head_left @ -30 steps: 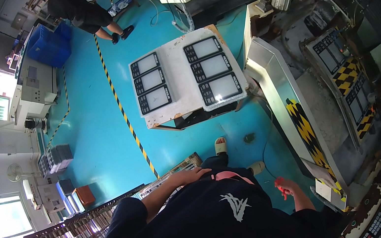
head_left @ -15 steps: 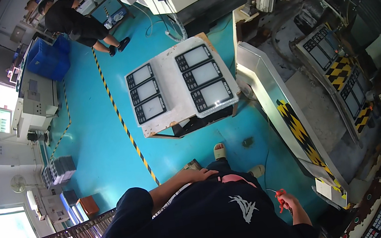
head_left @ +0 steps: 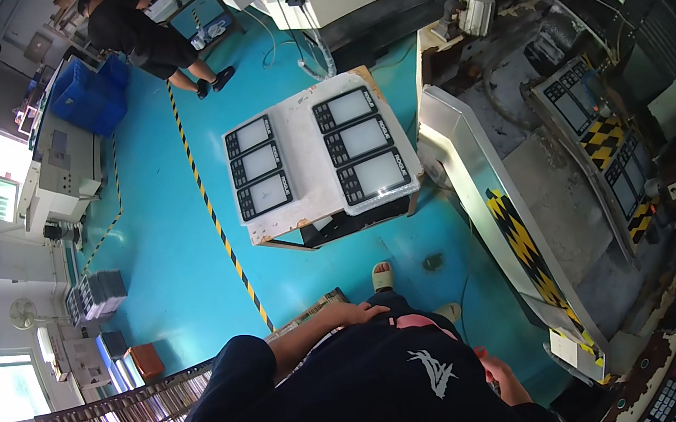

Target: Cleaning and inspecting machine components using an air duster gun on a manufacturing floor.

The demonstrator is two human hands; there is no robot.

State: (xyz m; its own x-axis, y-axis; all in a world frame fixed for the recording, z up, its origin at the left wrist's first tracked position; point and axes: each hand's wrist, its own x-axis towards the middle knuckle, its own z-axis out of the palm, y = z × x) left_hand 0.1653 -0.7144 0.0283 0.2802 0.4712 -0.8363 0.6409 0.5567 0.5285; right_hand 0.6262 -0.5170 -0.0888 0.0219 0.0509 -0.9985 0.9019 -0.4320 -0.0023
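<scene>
Red tool (head_left: pixel 481 353), near right, mostly hidden: right hand (head_left: pixel 502 372) curled round it; a slackened grip could drop it. Left hand (head_left: pixel 352 313) beside the pink waistband (head_left: pixel 417 321), contents undeterminable. Black-framed panels (head_left: pixel 358 139) line the far table (head_left: pixel 302 139); a knock could dislodge them.

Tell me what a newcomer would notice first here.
Probably the table near the centre of the blue floor, bearing two columns of three dark-framed panels. Next, the open machine on the right, with its yellow-and-black tape. Lower down, the right hand, partly hidden by the dark shirt, holds something red.
</scene>
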